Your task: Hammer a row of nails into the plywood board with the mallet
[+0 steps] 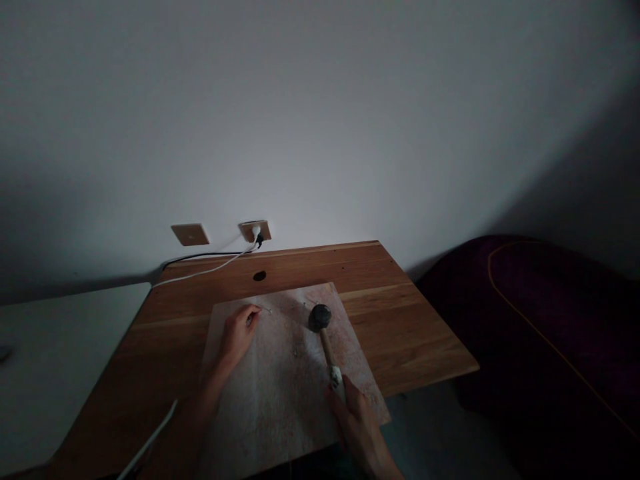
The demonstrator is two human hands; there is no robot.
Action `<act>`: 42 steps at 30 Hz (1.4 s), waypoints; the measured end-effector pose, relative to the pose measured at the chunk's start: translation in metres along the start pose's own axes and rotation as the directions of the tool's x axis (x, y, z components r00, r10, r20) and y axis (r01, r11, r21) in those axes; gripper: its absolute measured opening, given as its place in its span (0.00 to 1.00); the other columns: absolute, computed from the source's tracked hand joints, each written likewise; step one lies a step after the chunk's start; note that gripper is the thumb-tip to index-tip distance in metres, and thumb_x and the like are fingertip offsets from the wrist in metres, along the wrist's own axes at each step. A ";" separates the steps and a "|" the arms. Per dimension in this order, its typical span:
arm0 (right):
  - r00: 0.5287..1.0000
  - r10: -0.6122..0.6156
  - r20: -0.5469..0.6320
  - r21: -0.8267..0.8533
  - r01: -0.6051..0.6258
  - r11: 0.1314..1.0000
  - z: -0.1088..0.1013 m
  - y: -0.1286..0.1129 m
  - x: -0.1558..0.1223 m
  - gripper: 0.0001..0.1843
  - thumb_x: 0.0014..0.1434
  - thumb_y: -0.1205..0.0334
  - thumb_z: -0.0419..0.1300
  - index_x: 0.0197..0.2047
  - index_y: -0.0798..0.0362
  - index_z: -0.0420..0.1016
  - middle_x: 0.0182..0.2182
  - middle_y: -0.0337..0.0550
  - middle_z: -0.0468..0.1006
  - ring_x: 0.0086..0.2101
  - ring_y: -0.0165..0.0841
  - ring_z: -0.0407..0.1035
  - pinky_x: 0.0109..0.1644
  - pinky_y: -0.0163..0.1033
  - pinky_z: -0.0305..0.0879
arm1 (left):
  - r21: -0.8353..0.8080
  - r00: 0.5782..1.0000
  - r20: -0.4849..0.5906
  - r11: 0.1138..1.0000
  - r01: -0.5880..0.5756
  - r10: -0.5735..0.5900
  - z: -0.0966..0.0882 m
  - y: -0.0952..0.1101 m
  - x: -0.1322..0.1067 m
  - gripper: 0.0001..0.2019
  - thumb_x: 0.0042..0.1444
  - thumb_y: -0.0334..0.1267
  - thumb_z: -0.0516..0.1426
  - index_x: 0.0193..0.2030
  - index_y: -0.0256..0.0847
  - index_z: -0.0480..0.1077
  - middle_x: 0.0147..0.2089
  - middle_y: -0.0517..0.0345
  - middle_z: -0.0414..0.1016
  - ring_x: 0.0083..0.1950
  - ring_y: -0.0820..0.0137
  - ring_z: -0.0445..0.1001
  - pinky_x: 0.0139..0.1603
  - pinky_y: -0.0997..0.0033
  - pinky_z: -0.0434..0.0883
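Observation:
A pale, stained board [280, 387] lies on a wooden desk [400, 333]. My right hand [357, 423] is closed round the wooden handle of a hammer [323, 327], whose dark round head rests on the board's far part. My left hand [239, 332] rests on the board's far left part, fingers pinched together on a thin small nail [265, 310] that pokes out past the fingertips. A few small bits lie on the board between the hands, too small to name.
A white cable [210, 269] and a black one run from a wall socket [255, 231] across the desk's far edge. Another white cable [150, 440] crosses the near left. A dark cable hole [259, 275] sits behind the board. A dark upholstered seat [540, 333] stands right.

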State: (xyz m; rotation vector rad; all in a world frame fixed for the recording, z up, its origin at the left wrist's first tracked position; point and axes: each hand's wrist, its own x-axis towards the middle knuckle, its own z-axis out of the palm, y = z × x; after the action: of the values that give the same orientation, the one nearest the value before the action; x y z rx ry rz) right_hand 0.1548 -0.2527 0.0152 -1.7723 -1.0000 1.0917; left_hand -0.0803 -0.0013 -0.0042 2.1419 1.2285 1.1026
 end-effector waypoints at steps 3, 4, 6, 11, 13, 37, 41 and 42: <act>1.000 -0.015 -0.009 -0.023 0.015 1.000 -0.001 0.000 0.001 0.42 0.63 0.23 0.54 0.51 0.57 0.81 0.37 0.51 0.84 0.39 0.43 0.78 0.43 0.39 0.74 | 0.014 1.000 -0.004 1.000 -0.003 0.003 0.000 0.001 0.000 0.08 0.63 0.39 0.56 0.36 0.44 0.76 0.38 0.55 0.84 0.39 0.63 0.82 0.46 0.64 0.78; 1.000 -0.020 -0.009 -0.028 0.019 0.999 -0.001 -0.001 0.001 0.43 0.63 0.23 0.54 0.51 0.57 0.81 0.39 0.52 0.85 0.41 0.44 0.78 0.45 0.39 0.74 | 0.016 1.000 -0.002 1.000 -0.007 0.007 0.000 0.001 0.000 0.07 0.62 0.38 0.56 0.36 0.44 0.76 0.38 0.55 0.84 0.40 0.64 0.82 0.46 0.65 0.78; 1.000 -0.030 -0.008 -0.036 0.029 0.999 -0.002 -0.003 0.001 0.43 0.63 0.23 0.54 0.52 0.57 0.81 0.41 0.53 0.85 0.43 0.45 0.78 0.47 0.40 0.74 | 0.024 1.000 0.007 0.999 -0.023 0.023 0.000 0.002 0.000 0.06 0.61 0.36 0.57 0.36 0.44 0.75 0.38 0.56 0.83 0.40 0.65 0.82 0.46 0.66 0.78; 0.999 -0.044 0.009 -0.029 0.044 0.999 -0.001 -0.005 0.000 0.38 0.66 0.27 0.53 0.48 0.56 0.80 0.38 0.51 0.85 0.40 0.44 0.78 0.44 0.39 0.73 | 0.039 0.999 0.001 0.998 -0.040 0.040 0.002 0.002 0.000 0.04 0.60 0.35 0.57 0.35 0.43 0.74 0.36 0.56 0.81 0.38 0.65 0.81 0.45 0.66 0.78; 0.999 -0.041 -0.003 -0.042 0.041 0.998 -0.001 -0.005 0.000 0.37 0.65 0.27 0.54 0.46 0.55 0.80 0.37 0.51 0.84 0.39 0.43 0.78 0.43 0.39 0.73 | 0.014 1.000 -0.010 1.000 -0.005 0.005 0.003 0.001 0.000 0.05 0.60 0.36 0.58 0.40 0.43 0.76 0.38 0.55 0.82 0.39 0.64 0.82 0.45 0.64 0.79; 0.996 -0.038 -0.081 -0.058 0.033 0.998 0.004 -0.012 -0.003 0.47 0.59 0.16 0.50 0.46 0.55 0.81 0.36 0.50 0.84 0.39 0.43 0.78 0.42 0.38 0.72 | -0.030 0.999 -0.035 0.999 0.028 -0.029 0.002 -0.002 0.003 0.12 0.58 0.37 0.63 0.49 0.44 0.77 0.44 0.54 0.84 0.42 0.64 0.82 0.49 0.61 0.79; 0.999 -0.022 -0.046 -0.062 0.019 0.998 0.000 -0.010 0.000 0.45 0.58 0.17 0.53 0.44 0.55 0.81 0.35 0.51 0.84 0.38 0.44 0.78 0.41 0.39 0.72 | 0.013 0.996 -0.077 0.999 0.043 -0.042 0.001 -0.001 0.004 0.06 0.57 0.41 0.66 0.36 0.43 0.76 0.36 0.57 0.80 0.37 0.65 0.79 0.42 0.65 0.77; 0.999 -0.023 -0.028 -0.059 0.021 0.998 -0.001 -0.010 0.000 0.45 0.59 0.18 0.54 0.45 0.55 0.81 0.35 0.51 0.84 0.38 0.44 0.78 0.40 0.40 0.72 | 0.014 0.997 -0.069 0.999 0.037 -0.036 0.000 -0.001 0.004 0.06 0.58 0.41 0.66 0.34 0.43 0.75 0.35 0.58 0.79 0.36 0.66 0.78 0.42 0.65 0.77</act>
State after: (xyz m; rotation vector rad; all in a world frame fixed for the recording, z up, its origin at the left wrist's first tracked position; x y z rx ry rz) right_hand 0.1539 -0.2491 0.0240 -1.8148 -1.0420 1.0301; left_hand -0.0792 0.0022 -0.0035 2.1003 1.3059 1.1628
